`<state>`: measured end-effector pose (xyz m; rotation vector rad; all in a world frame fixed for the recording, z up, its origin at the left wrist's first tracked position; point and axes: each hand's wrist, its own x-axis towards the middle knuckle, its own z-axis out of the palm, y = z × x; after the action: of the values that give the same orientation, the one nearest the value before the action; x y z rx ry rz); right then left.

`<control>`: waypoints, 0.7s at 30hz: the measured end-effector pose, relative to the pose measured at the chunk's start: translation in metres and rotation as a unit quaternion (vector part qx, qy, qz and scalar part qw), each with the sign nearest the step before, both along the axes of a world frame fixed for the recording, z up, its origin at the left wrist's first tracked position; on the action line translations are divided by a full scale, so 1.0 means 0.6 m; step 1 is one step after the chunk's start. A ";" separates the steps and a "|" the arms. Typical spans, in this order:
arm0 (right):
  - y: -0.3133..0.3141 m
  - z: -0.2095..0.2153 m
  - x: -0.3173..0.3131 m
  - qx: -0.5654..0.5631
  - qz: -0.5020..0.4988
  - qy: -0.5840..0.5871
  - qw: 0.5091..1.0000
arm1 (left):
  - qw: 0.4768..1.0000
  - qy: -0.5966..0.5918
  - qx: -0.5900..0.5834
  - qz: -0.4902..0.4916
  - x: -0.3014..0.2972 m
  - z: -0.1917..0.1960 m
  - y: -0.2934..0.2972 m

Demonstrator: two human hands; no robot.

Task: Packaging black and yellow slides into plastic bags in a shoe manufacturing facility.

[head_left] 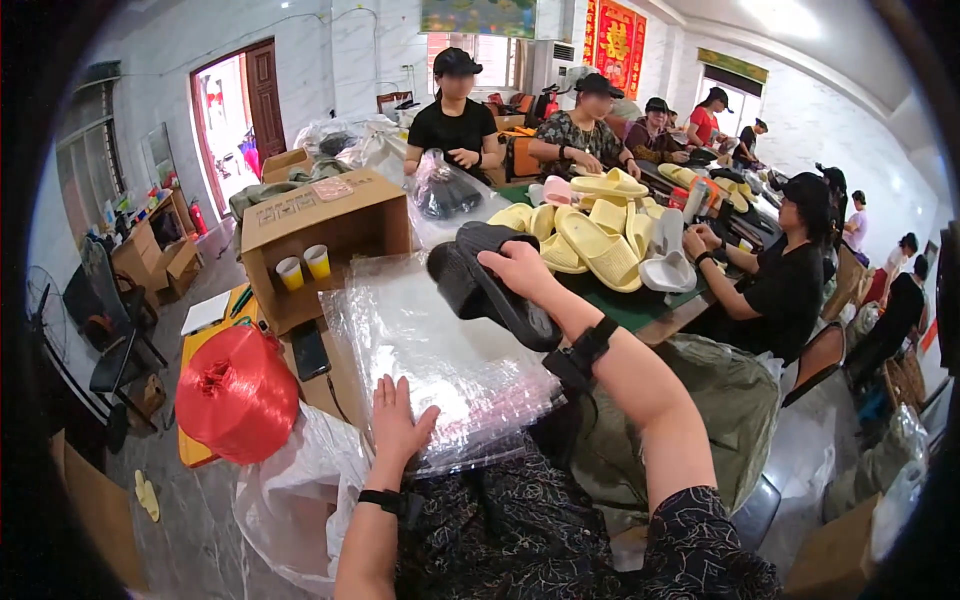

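My right hand (518, 272) grips a pair of black slippers (474, 286), raised above a stack of clear plastic bags (430, 350). Flat on the near left part of that stack rests my left hand (400, 420), fingers stretched out and nothing in it. Beyond the slippers lies a clear bag with dark contents (445, 190). A heap of pale yellow slippers (600, 240) covers the table to the right of my right hand, with grey-white slippers (668, 262) at its near edge.
An open cardboard box (330, 205) holding two paper cups (317, 262) stands left of the bags. Nearer are a phone (310, 350) and a red roll of plastic twine (238, 395). Several people sit around the long table; one person (775, 265) works close on the right.
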<state>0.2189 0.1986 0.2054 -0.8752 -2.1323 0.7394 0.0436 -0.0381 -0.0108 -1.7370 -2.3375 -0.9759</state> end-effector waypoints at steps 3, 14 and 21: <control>-0.019 -0.008 0.012 0.029 0.011 -0.019 0.999 | 1.000 0.007 0.004 -0.001 -0.002 -0.005 0.001; -0.085 -0.128 -0.047 0.351 -0.069 -0.185 0.916 | 1.000 0.010 -0.012 0.009 0.010 0.013 -0.010; -0.231 -0.263 -0.139 0.375 0.121 -0.326 0.859 | 0.998 0.050 -0.021 -0.018 -0.007 -0.017 0.011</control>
<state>0.1354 0.0603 0.0476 -0.4434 -2.8281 -0.3809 0.0391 -0.0317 -0.0212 -1.8044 -2.2881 -0.8306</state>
